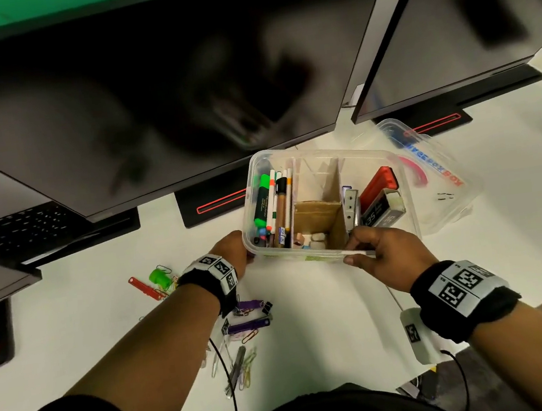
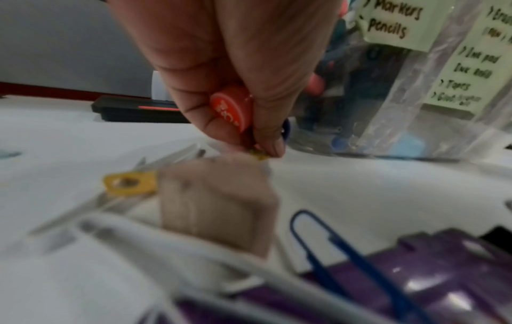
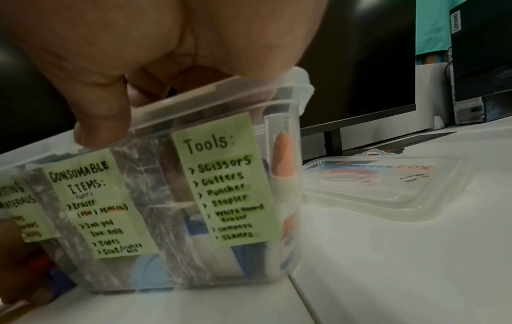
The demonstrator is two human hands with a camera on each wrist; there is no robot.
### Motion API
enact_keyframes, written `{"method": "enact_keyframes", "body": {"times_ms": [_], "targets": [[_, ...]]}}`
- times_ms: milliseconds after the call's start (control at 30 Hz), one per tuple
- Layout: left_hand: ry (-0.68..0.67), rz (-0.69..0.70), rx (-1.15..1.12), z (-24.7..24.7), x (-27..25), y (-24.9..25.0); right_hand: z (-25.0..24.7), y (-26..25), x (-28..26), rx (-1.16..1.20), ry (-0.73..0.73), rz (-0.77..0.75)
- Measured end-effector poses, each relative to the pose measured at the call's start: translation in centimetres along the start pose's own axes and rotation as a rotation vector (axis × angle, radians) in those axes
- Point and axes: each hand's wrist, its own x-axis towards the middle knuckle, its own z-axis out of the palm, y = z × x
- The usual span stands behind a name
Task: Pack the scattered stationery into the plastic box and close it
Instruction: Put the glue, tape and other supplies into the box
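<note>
Right hand (image 1: 386,251) pinching near rim of plastic box (image 1: 408,195); left hand (image 1: 231,253) beside its corner, clutching orange piece (image 2: 231,108), perhaps a cap.

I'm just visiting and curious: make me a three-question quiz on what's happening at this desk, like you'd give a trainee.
1. True or false: the clear plastic lid is already on the clear plastic storage box.
2. Which hand grips the box's near rim from above? A) left hand B) right hand
3. Fill in: the green label headed "Tools:" lists ______ first.

Key
1. False. The lid lies flat on the white desk beside the box, on its right.
2. B. The right hand's thumb and fingers curl over the rim; the left hand is at the box's left corner, holding small items, among them an orange piece.
3. Scissors.
</note>
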Motion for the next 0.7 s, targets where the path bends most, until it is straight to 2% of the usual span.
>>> {"method": "enact_keyframes", "body": {"times_ms": [100,133,233,300,367,467,600,700], "targets": [[0.077,0.046,0.042,-1.8,-0.7,0.3,0.0,0.0,0.0,-0.009,0.004,-0.016],[0.155,0.043,-0.03,-2.8,-1.1,0.6,0.0,0.0,0.0,-0.009,0.005,-0.019],[0.504,-0.007,-0.269,-6.8,-2.5,2.6,0.1,0.1,0.1,-0.013,0.008,-0.031],[0.608,0.038,-0.346,-8.5,-3.7,5.0,0.2,0.1,0.2,-0.017,0.01,-0.042],[0.545,0.194,-0.328,-8.7,-5.3,8.1,0.2,0.0,0.1,-0.024,0.016,-0.049],[0.283,0.38,-0.203,-5.8,-6.5,11.4,0.2,0.0,0.0,-0.027,0.022,-0.05],[0.035,0.395,-0.078,-2.5,-6.5,12.5,0.3,-0.1,0.0,-0.026,0.026,-0.056],[0.023,0.394,-0.118,-2.9,-6.7,11.8,0.3,0.0,0.0,-0.026,0.013,-0.047]]}}
